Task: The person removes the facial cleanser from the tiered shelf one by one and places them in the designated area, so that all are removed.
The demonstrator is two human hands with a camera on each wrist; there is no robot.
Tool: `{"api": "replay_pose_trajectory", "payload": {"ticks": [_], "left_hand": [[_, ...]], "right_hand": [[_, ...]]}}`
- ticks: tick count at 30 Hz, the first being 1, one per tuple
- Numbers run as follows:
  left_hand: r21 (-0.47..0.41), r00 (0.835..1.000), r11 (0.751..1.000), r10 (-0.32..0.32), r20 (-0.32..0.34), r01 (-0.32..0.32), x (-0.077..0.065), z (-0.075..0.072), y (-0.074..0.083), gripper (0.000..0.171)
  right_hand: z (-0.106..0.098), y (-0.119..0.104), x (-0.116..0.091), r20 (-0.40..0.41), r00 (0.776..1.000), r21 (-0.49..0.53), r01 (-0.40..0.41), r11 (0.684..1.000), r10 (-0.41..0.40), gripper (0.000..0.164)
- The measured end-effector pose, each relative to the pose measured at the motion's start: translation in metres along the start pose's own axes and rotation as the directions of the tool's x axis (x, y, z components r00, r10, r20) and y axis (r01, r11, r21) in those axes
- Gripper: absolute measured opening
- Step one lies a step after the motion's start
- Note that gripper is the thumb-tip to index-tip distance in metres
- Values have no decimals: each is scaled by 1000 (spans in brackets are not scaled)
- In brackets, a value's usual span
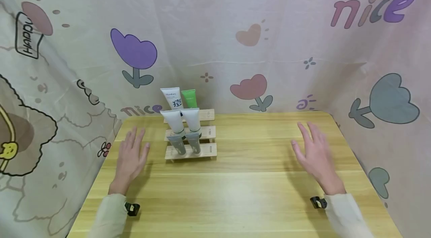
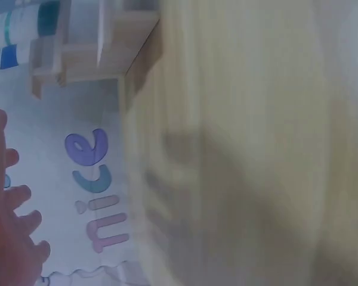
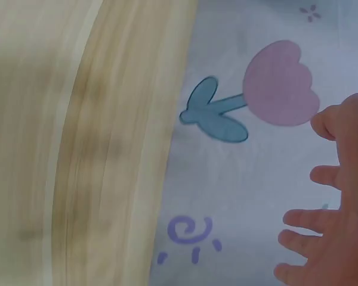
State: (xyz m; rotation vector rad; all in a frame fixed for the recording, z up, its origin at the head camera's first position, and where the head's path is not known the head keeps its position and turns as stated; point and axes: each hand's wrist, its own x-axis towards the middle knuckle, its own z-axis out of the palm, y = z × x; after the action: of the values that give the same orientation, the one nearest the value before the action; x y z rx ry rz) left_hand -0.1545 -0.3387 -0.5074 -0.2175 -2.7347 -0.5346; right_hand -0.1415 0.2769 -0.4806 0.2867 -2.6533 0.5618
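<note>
My left hand [image 1: 129, 157] hovers over the left part of the table, fingers spread and holding nothing. Just right of it stands a three-tier wooden rack [image 1: 210, 150] with tubes standing cap-down. On the top tier are a white tube with dark lettering [image 1: 173, 97] and a green tube [image 1: 189, 98]. Two white tubes [image 1: 174, 121] fill the middle tier, and two small grey tubes [image 1: 193, 143] the lowest. Over the table's right side, my right hand [image 1: 314, 153] has its fingers extended with nothing in them. In the left wrist view the rack [image 2: 131, 36] shows at the top.
The wooden table [image 1: 252, 193] reaches back to a printed cloth [image 1: 208, 24] that hangs behind and along both sides. A small black device [image 1: 132, 209] sits at the left wrist, another black device [image 1: 318, 203] at the right.
</note>
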Motion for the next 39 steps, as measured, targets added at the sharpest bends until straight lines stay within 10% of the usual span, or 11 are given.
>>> {"api": "replay_pose_trajectory", "payload": {"ticks": [17,22,30,34,39], "left_hand": [[-345,991,938,-83,-107,42,-26,48,14,47],[-477,989,875,-131,-62,86,-32,60,24,46],[-703,968,689,-251,-4,176,-35,69,39,41],[-756,968,637,-250,-20,149,-31,62,55,38],[-749,960,640,-281,-17,174,-29,58,67,34]], "right_hand": [[47,-61,1,-131,991,391,86,916,-36,54],[60,-81,5,-116,993,469,89,879,-39,54],[81,-117,14,-99,995,627,76,775,-18,52],[90,-132,17,-67,998,690,51,722,-6,50],[101,-149,19,-30,1000,741,19,672,5,51]]}}
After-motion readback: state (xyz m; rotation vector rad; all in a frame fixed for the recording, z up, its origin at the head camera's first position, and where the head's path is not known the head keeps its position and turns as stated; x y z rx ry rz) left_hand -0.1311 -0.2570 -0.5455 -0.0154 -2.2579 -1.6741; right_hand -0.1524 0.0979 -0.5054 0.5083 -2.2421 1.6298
